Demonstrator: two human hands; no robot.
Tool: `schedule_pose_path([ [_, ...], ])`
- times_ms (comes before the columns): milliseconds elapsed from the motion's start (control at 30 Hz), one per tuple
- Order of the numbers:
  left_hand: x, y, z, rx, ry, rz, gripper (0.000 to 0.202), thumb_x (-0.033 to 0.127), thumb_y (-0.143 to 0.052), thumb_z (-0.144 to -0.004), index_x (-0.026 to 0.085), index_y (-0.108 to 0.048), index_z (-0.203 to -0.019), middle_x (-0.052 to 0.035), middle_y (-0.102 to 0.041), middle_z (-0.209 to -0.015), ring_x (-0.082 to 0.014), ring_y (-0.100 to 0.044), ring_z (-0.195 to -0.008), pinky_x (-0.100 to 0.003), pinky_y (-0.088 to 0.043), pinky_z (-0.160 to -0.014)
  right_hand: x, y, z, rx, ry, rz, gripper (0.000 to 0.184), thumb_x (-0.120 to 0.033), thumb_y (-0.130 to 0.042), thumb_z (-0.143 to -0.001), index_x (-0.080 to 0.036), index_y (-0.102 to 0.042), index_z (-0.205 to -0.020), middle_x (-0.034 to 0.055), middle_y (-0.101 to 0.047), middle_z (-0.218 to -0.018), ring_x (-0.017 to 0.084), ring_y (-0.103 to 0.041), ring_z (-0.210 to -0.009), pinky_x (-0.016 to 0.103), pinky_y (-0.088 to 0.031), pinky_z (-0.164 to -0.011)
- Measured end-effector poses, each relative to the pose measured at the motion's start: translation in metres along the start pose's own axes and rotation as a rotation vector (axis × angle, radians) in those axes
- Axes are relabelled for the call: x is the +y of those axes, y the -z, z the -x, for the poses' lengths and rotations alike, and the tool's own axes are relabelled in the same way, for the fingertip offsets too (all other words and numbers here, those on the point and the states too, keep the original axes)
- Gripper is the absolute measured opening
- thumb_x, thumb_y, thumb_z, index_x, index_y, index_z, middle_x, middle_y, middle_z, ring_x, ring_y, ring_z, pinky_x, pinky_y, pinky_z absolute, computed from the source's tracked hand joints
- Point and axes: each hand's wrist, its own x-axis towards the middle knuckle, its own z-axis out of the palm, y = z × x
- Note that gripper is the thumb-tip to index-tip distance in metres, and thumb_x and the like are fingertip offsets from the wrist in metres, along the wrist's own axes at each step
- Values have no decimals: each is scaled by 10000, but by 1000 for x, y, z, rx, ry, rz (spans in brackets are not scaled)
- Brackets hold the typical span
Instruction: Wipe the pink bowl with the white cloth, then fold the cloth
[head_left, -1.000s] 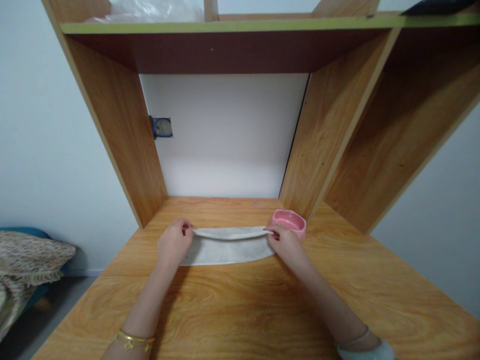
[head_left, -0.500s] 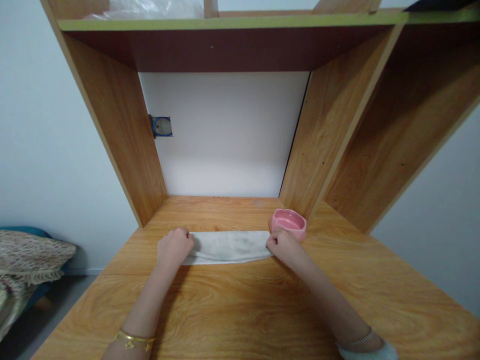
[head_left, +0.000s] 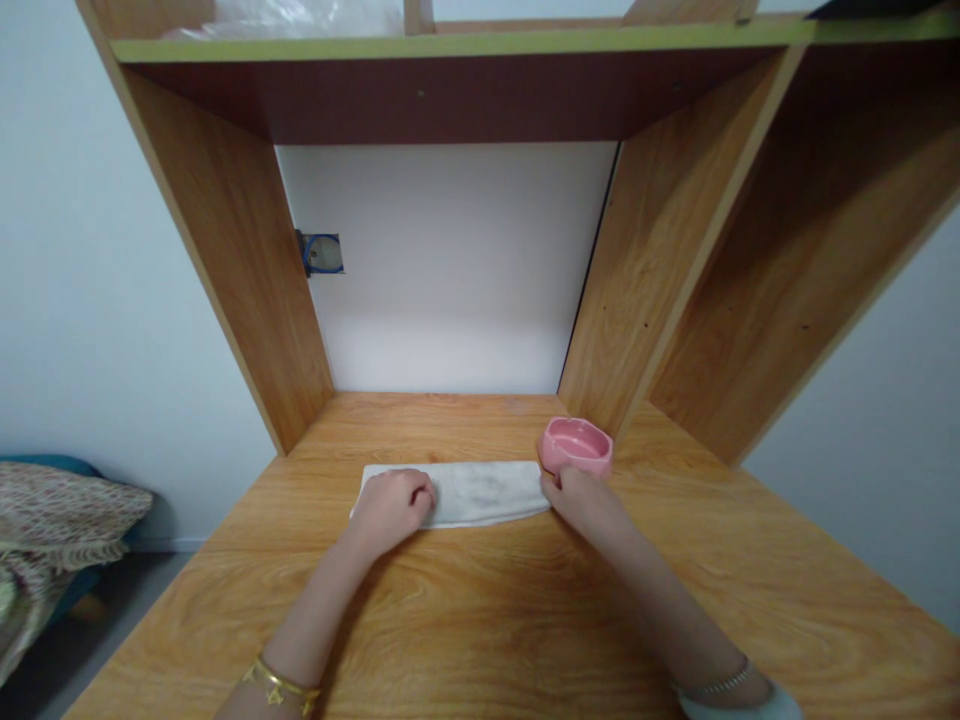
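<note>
A white cloth [head_left: 487, 492], folded into a long strip, lies flat on the wooden desk [head_left: 480, 620]. My left hand [head_left: 391, 507] rests on the cloth's left part with its fingers curled, pressing down. At the cloth's right end my right hand [head_left: 581, 497] has its fingers closed and touches the cloth's edge. A small pink bowl [head_left: 576, 446] stands just behind my right hand, close to it.
The desk has upright wooden side panels [head_left: 247, 260] and a shelf [head_left: 465, 45] overhead with clear plastic on it. A blue-rimmed socket box [head_left: 321, 253] sits on the white back wall. A patterned blanket [head_left: 52, 530] lies at the far left, below desk level.
The cloth's upper edge, held up between both hands, has been brought down and folded flat. My left hand has slid right onto the cloth. My right hand stays at the right end.
</note>
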Motion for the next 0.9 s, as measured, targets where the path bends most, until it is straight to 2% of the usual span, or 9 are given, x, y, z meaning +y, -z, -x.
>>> schedule_pose_path([
  [100,6,-6,2,-35,-108,64,306,133,-382,-697,232,-662,-769,7,-678,-806,-155,-600,-726,-221,-398,-650,3,-3,-2,-27,17,-76,251,-338,-441,-756,-151,-565,-645,133,-631,-702,228,-582,-668,276,-343,-547],
  [200,8,-10,4,-44,-168,104,347,109,-376,-678,244,-667,-811,22,-680,-842,-153,-603,-748,-221,-409,-678,4,-6,-5,-48,54,-195,211,-312,-491,-712,-183,-499,-545,50,-601,-601,178,-560,-606,246,-347,-542],
  [333,9,-13,4,-55,-200,129,375,101,-372,-675,255,-668,-845,33,-682,-862,-151,-607,-766,-219,-419,-695,-1,-7,-8,-26,65,-368,117,-220,-505,-643,-196,-446,-545,-22,-537,-545,131,-516,-554,213,-345,-517],
  [433,10,-15,4,-62,-200,142,389,99,-370,-676,261,-668,-868,35,-681,-878,-152,-608,-792,-219,-423,-709,-6,-5,-9,1,68,-489,126,-199,-492,-612,-207,-395,-532,-64,-450,-472,107,-464,-482,201,-322,-471],
  [800,25,-17,9,-119,-192,149,464,107,-390,-681,292,-606,-1047,21,-675,-921,-173,-611,-822,-253,-429,-750,-6,9,-14,148,46,-833,209,-292,-555,-557,-232,-356,-540,-91,-383,-375,98,-412,-369,208,-287,-387],
  [900,24,-15,8,-82,-189,172,461,102,-380,-689,284,-606,-1048,29,-666,-949,-166,-605,-837,-252,-423,-775,-2,12,-17,201,21,-890,198,-292,-549,-541,-230,-375,-614,-99,-394,-389,100,-419,-368,212,-306,-388],
])
